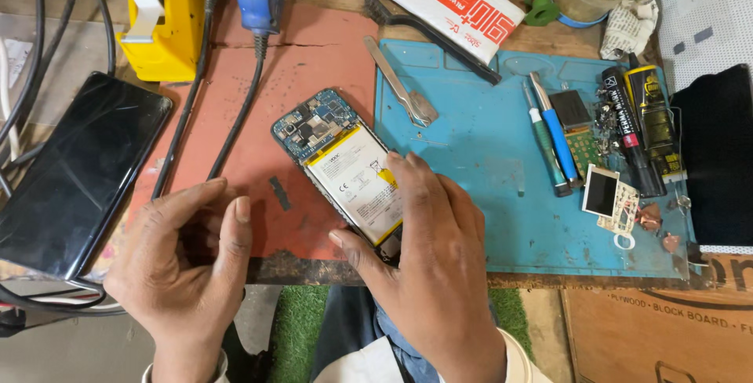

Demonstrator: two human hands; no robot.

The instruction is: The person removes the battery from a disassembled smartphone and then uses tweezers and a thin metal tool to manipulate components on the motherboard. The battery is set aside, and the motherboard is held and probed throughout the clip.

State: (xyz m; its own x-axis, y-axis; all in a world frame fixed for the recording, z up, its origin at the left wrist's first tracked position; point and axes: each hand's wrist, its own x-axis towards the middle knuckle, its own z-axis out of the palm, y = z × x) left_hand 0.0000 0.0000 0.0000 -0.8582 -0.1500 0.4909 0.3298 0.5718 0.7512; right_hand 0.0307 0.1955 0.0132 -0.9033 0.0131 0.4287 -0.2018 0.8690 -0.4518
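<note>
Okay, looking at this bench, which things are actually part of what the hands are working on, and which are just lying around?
In use:
- opened phone with its battery showing
- right hand, fingers resting on the phone's lower end
- left hand, curled beside it, holding nothing visible

Lying about:
- dark phone at left
- metal tweezers
- blue-handled tools
- glue tubes
- yellow tape dispenser

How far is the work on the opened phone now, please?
Done: the phone lies open, its back cover off, battery and circuit board bare. In hand: the right hand presses its lower end; the left hand hovers beside, empty. Left: battery in place, tweezers lie untouched on the blue mat.
</note>
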